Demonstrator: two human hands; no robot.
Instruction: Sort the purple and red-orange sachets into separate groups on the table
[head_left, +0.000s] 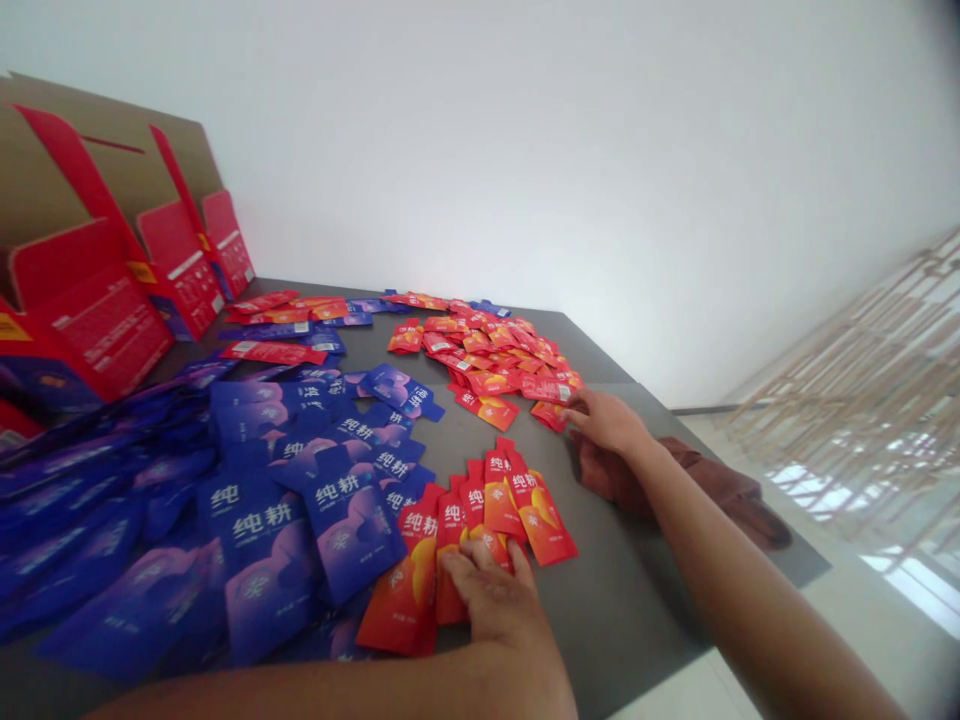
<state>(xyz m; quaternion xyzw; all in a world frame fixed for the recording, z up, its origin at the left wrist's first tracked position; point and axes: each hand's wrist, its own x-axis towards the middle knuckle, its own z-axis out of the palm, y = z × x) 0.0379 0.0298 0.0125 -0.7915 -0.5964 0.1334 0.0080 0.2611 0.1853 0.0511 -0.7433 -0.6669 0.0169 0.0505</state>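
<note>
My left hand [491,590] lies with its fingers spread over a fanned row of red-orange sachets [541,505] in the middle of the table. Its fingertips press on the lower part of several of them. Farther back, my right hand [609,425] reaches to the near right edge of a loose pile of red-orange sachets [487,382]. Its bent fingertips close on the end of one sachet [550,414]; the exact contact is partly hidden. A large heap of blue-purple sachets [274,545] spreads left of my left hand, touching the row.
Red cartons [97,325] with raised flaps stand at the left, before a brown cardboard sheet [52,170]. Mixed sachets [277,352] lie beside them. Brown cloth [720,490] rests under my right forearm near the table's right edge. A white wall [480,150] rises behind.
</note>
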